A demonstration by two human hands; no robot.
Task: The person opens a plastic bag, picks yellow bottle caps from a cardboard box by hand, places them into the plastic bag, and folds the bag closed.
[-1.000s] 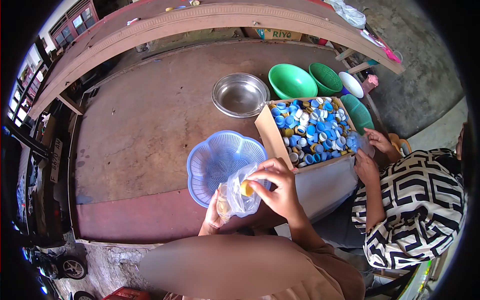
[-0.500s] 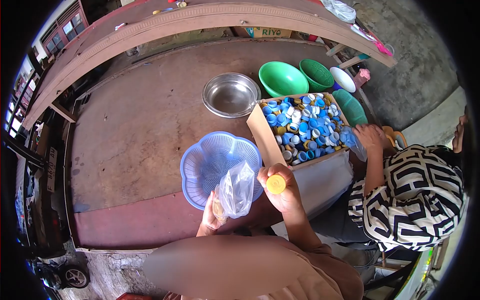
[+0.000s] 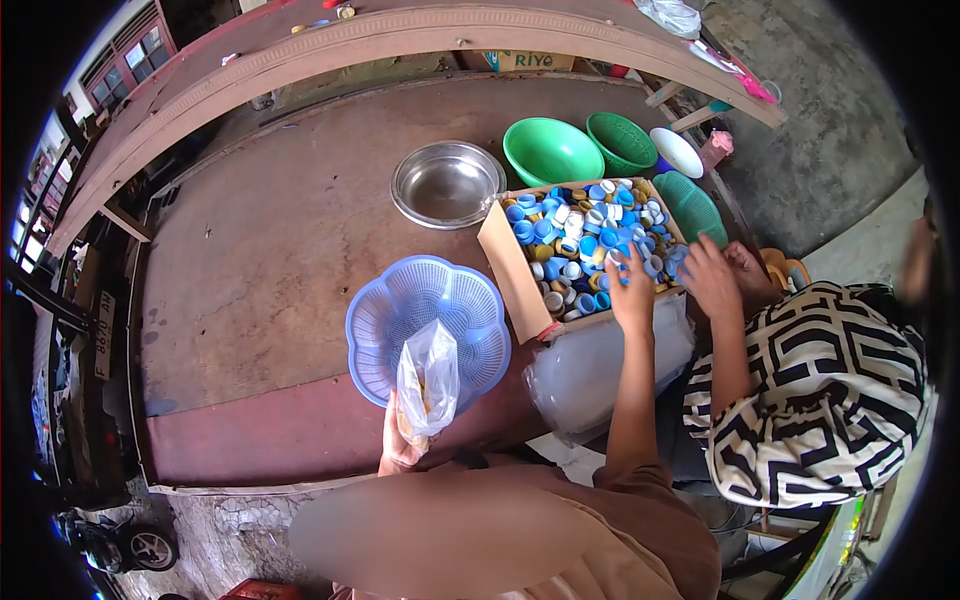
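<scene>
My left hand (image 3: 397,450) is closed round the lower part of a clear plastic bag (image 3: 430,375), which has some yellowish caps showing inside. The bag stands over the near edge of a blue plastic basket (image 3: 360,300). Above the front side of a cardboard box (image 3: 508,275) full of blue, white and yellow bottle caps (image 3: 590,225), my right hand (image 3: 632,290) is stretched out with its fingers apart. No cap shows in it. Whether the fingertips touch the caps I cannot tell.
A co-worker's hands (image 3: 715,280) are at the box's right side. Behind it stand a steel bowl (image 3: 400,210), a green bowl (image 3: 550,150) and green baskets (image 3: 620,140). Clear plastic bags (image 3: 600,375) lie before the box. A raised wooden shelf (image 3: 400,52) spans the far side.
My right hand has moved from beside the bag to the box, and the yellow cap it held no longer shows in it. The co-worker's hand has shifted left.
</scene>
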